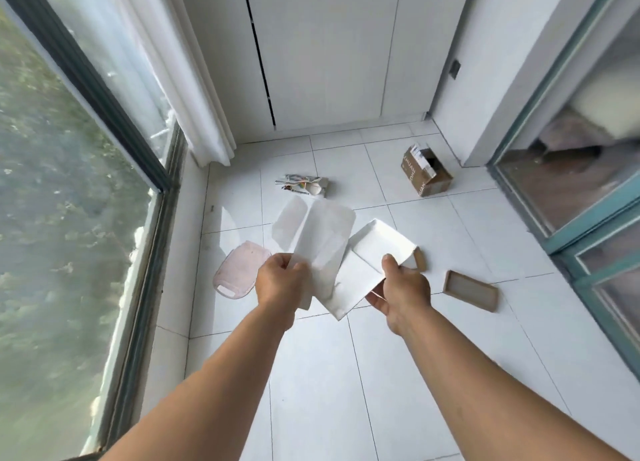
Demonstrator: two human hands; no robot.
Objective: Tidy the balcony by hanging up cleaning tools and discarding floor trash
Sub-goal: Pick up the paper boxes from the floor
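A narrow balcony in daylight, seen from above.

The floor (398, 374) has large white tiles with thin grey joints. On the left is a tall window (52, 183) with a dark frame, showing blurred green outside, and a white curtain (180, 79) hangs beside it. At the far end stands a white cabinet (329, 51) with flat doors. On the right is a sliding glass door (588, 169) with a teal frame.

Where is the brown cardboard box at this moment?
In the head view the cardboard box lies on the tiled floor at the far right, near the corner by the glass door, right of the crumpled wrapper.
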